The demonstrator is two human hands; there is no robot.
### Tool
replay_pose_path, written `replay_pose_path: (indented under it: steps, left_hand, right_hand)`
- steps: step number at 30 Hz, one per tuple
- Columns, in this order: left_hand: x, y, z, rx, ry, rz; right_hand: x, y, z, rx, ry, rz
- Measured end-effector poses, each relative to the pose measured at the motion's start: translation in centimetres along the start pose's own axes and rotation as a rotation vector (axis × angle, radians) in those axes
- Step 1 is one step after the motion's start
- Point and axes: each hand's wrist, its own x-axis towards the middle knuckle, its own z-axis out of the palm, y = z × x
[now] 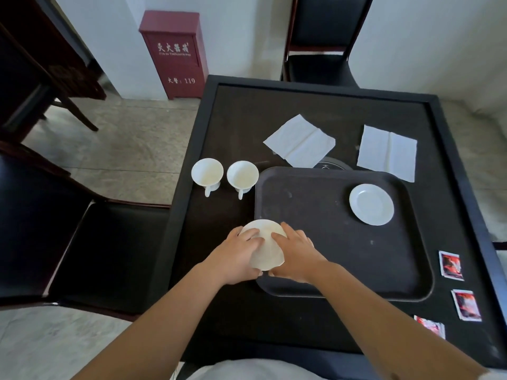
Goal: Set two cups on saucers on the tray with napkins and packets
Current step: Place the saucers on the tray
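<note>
A white saucer is tilted at the near left corner of the dark tray, gripped on both sides by my left hand and my right hand. A second white saucer lies flat on the tray's far right. Two white cups stand on the table left of the tray, handles toward me. Two white napkins lie beyond the tray. Three red packets lie on the table at the right.
The dark square table has a raised rim. Black chairs stand at the left and at the far side. A red fire cabinet stands on the floor by the wall.
</note>
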Motion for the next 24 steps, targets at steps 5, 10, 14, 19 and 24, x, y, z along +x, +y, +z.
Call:
replay_pose_path:
  steps: [5, 10, 14, 19, 24]
  left_hand:
    - [2.4, 4.0, 0.5, -0.001, 0.030, 0.010]
    - [5.3, 6.5, 0.5, 0.014, 0.033, 0.018]
    - [7.8, 7.6, 0.3, 0.021, 0.035, 0.025]
    - [10.8, 7.8, 0.0, 0.014, 0.035, 0.023]
    - [13.3, 7.4, -0.5, 0.023, 0.035, 0.000]
  right_hand:
    - [-1.5, 4.1, -1.5, 0.046, 0.016, 0.019]
    - [-1.9, 7.4, -3.3, 0.073, 0.020, 0.022]
    - [-1.5, 9.5, -4.6, 0.075, 0.030, 0.024]
    - [0.3, 11.5, -5.7, 0.059, 0.025, 0.017]
    - [2.7, 12.8, -6.3, 0.059, 0.022, 0.009]
